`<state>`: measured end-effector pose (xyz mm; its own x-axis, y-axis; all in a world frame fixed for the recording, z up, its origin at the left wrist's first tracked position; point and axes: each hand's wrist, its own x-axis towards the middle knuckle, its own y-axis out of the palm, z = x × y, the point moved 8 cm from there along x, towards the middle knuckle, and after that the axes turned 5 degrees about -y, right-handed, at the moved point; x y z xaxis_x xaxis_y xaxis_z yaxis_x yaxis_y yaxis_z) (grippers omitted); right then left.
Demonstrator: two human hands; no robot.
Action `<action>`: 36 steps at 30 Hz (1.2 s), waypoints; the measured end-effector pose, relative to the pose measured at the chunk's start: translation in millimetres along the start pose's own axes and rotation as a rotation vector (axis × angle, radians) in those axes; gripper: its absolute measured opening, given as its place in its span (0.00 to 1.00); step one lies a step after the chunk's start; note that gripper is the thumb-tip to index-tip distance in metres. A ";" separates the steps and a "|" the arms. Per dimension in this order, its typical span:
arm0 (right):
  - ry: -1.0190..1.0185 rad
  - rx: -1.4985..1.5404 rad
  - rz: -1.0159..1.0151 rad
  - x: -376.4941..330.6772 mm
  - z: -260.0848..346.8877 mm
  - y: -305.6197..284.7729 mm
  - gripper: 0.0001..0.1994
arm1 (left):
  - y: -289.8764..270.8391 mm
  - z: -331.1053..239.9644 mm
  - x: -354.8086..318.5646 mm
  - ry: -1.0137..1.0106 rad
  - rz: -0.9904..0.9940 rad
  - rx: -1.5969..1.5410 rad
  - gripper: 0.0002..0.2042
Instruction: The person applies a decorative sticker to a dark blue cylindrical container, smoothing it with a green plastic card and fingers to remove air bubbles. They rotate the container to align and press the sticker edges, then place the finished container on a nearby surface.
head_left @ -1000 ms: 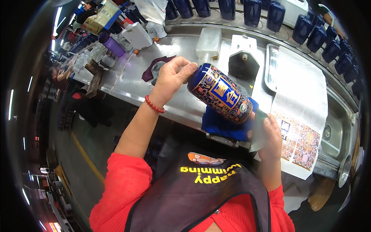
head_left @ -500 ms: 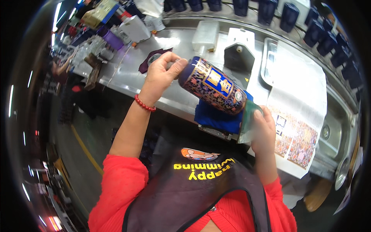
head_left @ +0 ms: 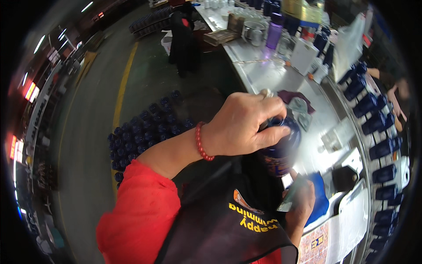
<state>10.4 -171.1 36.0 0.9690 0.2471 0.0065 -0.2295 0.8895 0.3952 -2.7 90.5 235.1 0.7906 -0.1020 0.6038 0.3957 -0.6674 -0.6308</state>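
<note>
My left hand (head_left: 250, 123), with a red bead bracelet at the wrist, is closed on the top of a dark blue bottle (head_left: 283, 149). The bottle now stands nearly upright, its mouth toward me, and its patterned decoration shows only in part below my fingers. Lower right, my right hand (head_left: 302, 204) grips a flat, translucent green scraper (head_left: 293, 193), apart from the bottle and slightly blurred. Behind that hand lies a blue cloth (head_left: 320, 198) at the metal table's edge.
Patterned decal sheets (head_left: 314, 244) lie beside the cloth. Dark blue bottles line a ledge (head_left: 381, 149) along the right. Several more bottles (head_left: 140, 134) stand on the floor at left. A maroon cloth (head_left: 293, 97) and purple bottle (head_left: 274, 33) are on the metal table (head_left: 259, 77).
My view has turned left, toward the floor. The bottle has gone from slanting over the blue cloth to nearly upright, away from the scraper. Both hands keep their holds.
</note>
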 end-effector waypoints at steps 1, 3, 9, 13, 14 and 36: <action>-0.007 -0.024 0.029 4.8 4.4 7.3 0.16 | -8.1 1.8 -6.9 0.033 -0.052 0.036 0.11; -0.039 -0.132 0.044 19.6 19.2 17.8 0.21 | -13.5 20.8 -26.0 -0.056 -0.026 0.127 0.13; -0.474 -0.887 0.488 84.6 51.2 113.0 0.22 | -36.7 103.5 -98.5 -0.279 -0.070 0.426 0.10; -0.581 -1.545 0.668 124.6 12.6 177.2 0.28 | -56.1 179.4 -140.3 -0.433 -0.095 0.495 0.11; -0.631 -1.572 0.735 130.0 3.4 190.7 0.32 | -54.8 202.4 -153.1 -0.505 -0.113 0.457 0.11; -0.412 -2.237 0.795 134.0 -9.1 233.5 0.29 | -52.5 601.4 -423.9 -1.433 0.113 0.717 0.18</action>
<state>85.8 73.3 120.8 0.5831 0.7913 -0.1840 0.1471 -0.3256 -0.9340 -77.5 612.4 -280.8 0.4313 0.8926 -0.1314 0.1084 -0.1959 -0.9746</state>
